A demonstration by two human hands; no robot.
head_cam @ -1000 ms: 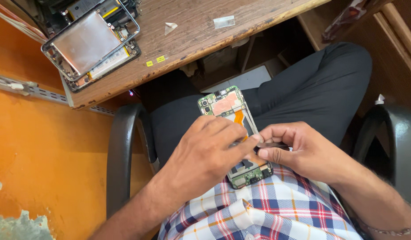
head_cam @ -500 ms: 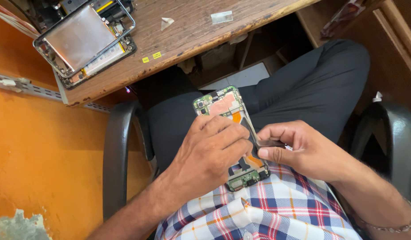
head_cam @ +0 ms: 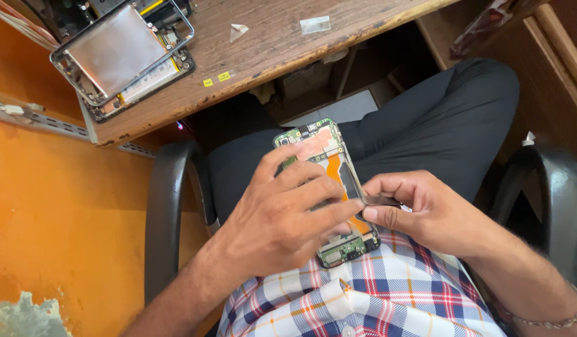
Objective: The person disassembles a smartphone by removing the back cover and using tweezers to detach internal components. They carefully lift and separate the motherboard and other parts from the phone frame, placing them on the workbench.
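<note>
Opened phone [head_cam: 326,187] in left hand [head_cam: 282,218], long axis pointing away (slightly tilted)

Bright, even daylight, sharp focus throughout, soft shadows under the wooden desk [head_cam: 270,56], no glare.

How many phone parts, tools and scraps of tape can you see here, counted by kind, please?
Opened phones: 2, one in the left hand over the lap, one on the desk
Tweezers: 1, in the right hand
Clear tape scraps: 2
Yellow stickers: 2
Total: 7
</note>
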